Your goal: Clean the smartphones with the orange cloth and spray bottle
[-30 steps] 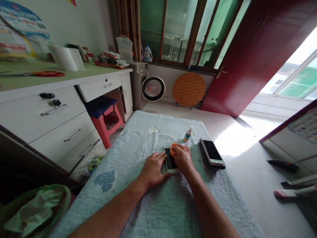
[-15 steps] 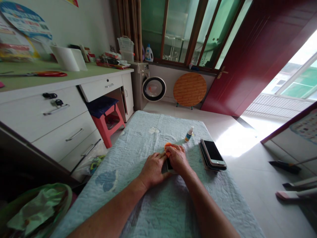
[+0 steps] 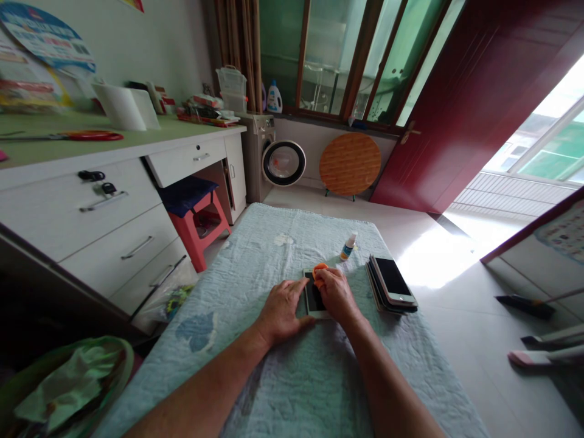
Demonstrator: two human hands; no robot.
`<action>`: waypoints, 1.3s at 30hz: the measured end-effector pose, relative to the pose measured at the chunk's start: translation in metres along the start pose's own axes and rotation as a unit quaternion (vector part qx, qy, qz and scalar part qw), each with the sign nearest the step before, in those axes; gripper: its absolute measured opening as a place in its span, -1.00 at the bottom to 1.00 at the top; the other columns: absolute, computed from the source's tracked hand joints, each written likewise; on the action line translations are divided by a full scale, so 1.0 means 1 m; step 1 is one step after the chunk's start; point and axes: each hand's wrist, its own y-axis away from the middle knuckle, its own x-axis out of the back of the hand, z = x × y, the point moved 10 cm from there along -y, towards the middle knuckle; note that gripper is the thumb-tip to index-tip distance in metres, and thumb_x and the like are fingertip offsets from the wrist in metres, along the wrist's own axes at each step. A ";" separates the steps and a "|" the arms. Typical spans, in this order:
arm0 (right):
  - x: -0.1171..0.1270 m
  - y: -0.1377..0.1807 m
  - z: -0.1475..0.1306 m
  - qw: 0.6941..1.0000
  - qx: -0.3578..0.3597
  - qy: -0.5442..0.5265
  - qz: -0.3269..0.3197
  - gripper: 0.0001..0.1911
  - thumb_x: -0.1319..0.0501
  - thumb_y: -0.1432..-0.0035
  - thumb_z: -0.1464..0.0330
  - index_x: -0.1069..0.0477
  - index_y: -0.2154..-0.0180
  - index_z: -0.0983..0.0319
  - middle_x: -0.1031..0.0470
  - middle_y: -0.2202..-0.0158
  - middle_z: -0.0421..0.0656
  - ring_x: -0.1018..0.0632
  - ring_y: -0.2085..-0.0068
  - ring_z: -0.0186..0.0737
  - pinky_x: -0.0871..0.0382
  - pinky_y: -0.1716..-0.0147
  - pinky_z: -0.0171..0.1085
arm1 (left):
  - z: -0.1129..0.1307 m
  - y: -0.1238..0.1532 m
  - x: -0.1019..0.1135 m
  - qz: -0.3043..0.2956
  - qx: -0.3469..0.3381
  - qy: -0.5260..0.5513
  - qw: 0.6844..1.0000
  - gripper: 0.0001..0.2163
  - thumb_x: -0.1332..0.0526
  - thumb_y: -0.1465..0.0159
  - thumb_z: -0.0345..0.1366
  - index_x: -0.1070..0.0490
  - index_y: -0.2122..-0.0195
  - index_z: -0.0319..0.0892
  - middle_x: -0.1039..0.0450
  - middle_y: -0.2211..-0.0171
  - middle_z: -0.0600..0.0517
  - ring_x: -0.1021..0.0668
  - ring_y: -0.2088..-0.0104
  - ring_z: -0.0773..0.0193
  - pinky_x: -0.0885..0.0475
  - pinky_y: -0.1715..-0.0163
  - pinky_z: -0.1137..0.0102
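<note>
A white smartphone [image 3: 314, 302] with a dark screen lies face up on the pale blue quilted cover [image 3: 283, 389]. My left hand [image 3: 281, 309] steadies it along the left side, fingertips at the upper left edge and thumb at the bottom edge. Bunched in the fingers of my right hand [image 3: 336, 293] is an orange cloth [image 3: 320, 267], pressed on the upper right part of the screen. Part of the phone's right side is hidden under that hand. Beyond my right hand stands a small spray bottle [image 3: 348, 247]. To the right lies a stack of phones [image 3: 391, 285], a white-framed one on top.
Along the left runs a white desk [image 3: 91, 219] with drawers, a pink stool [image 3: 196, 234] partly under it. A waste bin [image 3: 123, 359] sits at lower left. Farther back are a washing machine [image 3: 259, 155] with its door open, a round wooden tabletop [image 3: 350, 164] and a red door [image 3: 438, 109].
My right hand has slid a little to the right with the orange cloth, uncovering more of the phone's screen and its upper left corner. My left hand has hardly moved.
</note>
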 end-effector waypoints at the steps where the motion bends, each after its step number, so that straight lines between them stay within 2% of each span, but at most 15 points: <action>1: -0.001 0.001 -0.005 1.000 0.011 -0.014 -0.005 -0.79 -0.09 -0.13 0.52 -0.49 0.29 0.25 -0.53 0.26 -0.10 -0.44 0.15 -0.17 -0.24 0.12 -0.26 | -0.002 0.000 0.000 0.007 0.002 0.011 1.000 -0.18 -0.36 -0.03 0.08 -0.12 -0.26 -0.13 -0.36 -0.14 -0.17 -0.41 -0.10 -0.11 -0.30 -0.11 0.04; 5: -0.005 0.007 -0.023 0.996 0.040 -0.043 -0.060 -0.76 -0.08 -0.10 0.54 -0.50 0.35 0.23 -0.52 0.34 -0.14 -0.44 0.20 -0.21 -0.26 0.18 -0.32 | -0.008 0.001 0.000 0.019 0.005 0.043 0.999 -0.03 -0.38 -0.02 0.06 0.12 -0.34 -0.10 -0.19 -0.26 -0.20 -0.35 -0.18 -0.10 -0.25 -0.15 0.04; 9: -0.002 0.019 -0.036 0.987 0.038 -0.058 -0.142 -0.75 -0.09 -0.06 0.56 -0.51 0.42 0.20 -0.50 0.43 -0.19 -0.45 0.25 -0.25 -0.27 0.24 -0.34 | -0.012 0.002 -0.002 0.013 0.021 0.047 0.999 0.02 -0.37 -0.01 0.10 0.21 -0.35 -0.09 -0.22 -0.23 -0.21 -0.39 -0.14 -0.10 -0.29 -0.11 0.05; 13: 0.005 0.030 -0.044 0.968 0.025 -0.113 -0.223 -0.67 -0.11 0.05 0.59 -0.57 0.35 0.15 -0.56 0.36 -0.23 -0.51 0.26 -0.28 -0.30 0.23 -0.36 | -0.012 0.000 -0.002 0.010 0.026 0.035 0.999 -0.01 -0.35 -0.02 0.11 0.14 -0.35 -0.13 -0.26 -0.21 -0.23 -0.44 -0.09 -0.10 -0.32 -0.08 0.06; 18: 0.006 0.038 -0.040 0.940 -0.001 -0.180 -0.288 -0.65 -0.08 0.12 0.59 -0.57 0.38 0.19 -0.58 0.39 -0.26 -0.52 0.37 -0.34 -0.28 0.36 -0.42 | -0.006 -0.001 -0.002 -0.013 0.013 0.011 1.000 -0.22 -0.33 -0.06 0.07 -0.17 -0.26 -0.14 -0.36 -0.15 -0.15 -0.42 -0.10 -0.06 -0.30 -0.11 0.11; 21: 0.010 0.037 -0.023 0.950 -0.038 -0.154 -0.269 -0.63 -0.06 0.14 0.58 -0.58 0.37 0.20 -0.56 0.45 -0.27 -0.49 0.44 -0.36 -0.25 0.41 -0.43 | -0.003 -0.002 -0.002 -0.024 -0.001 0.010 1.000 -0.34 -0.29 -0.09 0.14 -0.36 -0.13 -0.15 -0.35 -0.17 -0.13 -0.40 -0.12 -0.05 -0.29 -0.12 0.11; 23: 0.014 0.034 -0.014 0.960 -0.050 -0.132 -0.240 -0.64 -0.05 0.12 0.58 -0.57 0.39 0.21 -0.53 0.52 -0.27 -0.45 0.49 -0.37 -0.23 0.44 -0.42 | -0.002 -0.002 -0.002 -0.028 -0.004 0.006 1.000 -0.34 -0.30 -0.08 0.16 -0.40 -0.10 -0.16 -0.33 -0.19 -0.13 -0.39 -0.13 -0.06 -0.28 -0.13 0.09; 26: 0.021 0.025 -0.006 0.979 -0.049 -0.090 -0.176 -0.69 -0.06 0.08 0.56 -0.55 0.42 0.22 -0.50 0.55 -0.26 -0.45 0.48 -0.36 -0.21 0.42 -0.41 | -0.002 -0.002 -0.003 -0.034 -0.003 0.002 0.999 -0.31 -0.30 -0.07 0.17 -0.38 -0.12 -0.17 -0.32 -0.20 -0.14 -0.38 -0.13 -0.08 -0.28 -0.13 0.07; 31: 0.020 0.012 0.005 0.995 -0.052 -0.009 -0.081 -0.76 -0.07 -0.02 0.52 -0.50 0.40 0.21 -0.49 0.46 -0.20 -0.44 0.40 -0.31 -0.21 0.35 -0.38 | 0.000 -0.002 -0.002 -0.035 -0.005 0.002 0.999 -0.34 -0.31 -0.07 0.13 -0.38 -0.12 -0.15 -0.32 -0.20 -0.13 -0.38 -0.13 -0.08 -0.28 -0.13 0.07; 34: 0.012 0.006 0.010 0.998 -0.039 0.013 -0.046 -0.78 -0.04 -0.07 0.53 -0.43 0.42 0.21 -0.42 0.48 -0.21 -0.40 0.40 -0.30 -0.19 0.34 -0.37 | 0.000 -0.002 -0.002 -0.035 -0.007 -0.001 0.999 -0.37 -0.33 -0.06 0.09 -0.39 -0.12 -0.11 -0.33 -0.20 -0.11 -0.38 -0.14 -0.09 -0.27 -0.13 0.07; 39: -0.002 -0.005 0.010 1.000 -0.015 0.014 -0.018 -0.78 -0.02 -0.15 0.53 -0.41 0.38 0.22 -0.47 0.36 -0.16 -0.43 0.28 -0.27 -0.19 0.23 -0.33 | 0.003 -0.004 -0.001 -0.037 -0.016 0.012 0.999 -0.40 -0.33 -0.07 0.06 -0.38 -0.12 -0.06 -0.36 -0.17 -0.06 -0.40 -0.11 -0.08 -0.28 -0.12 0.07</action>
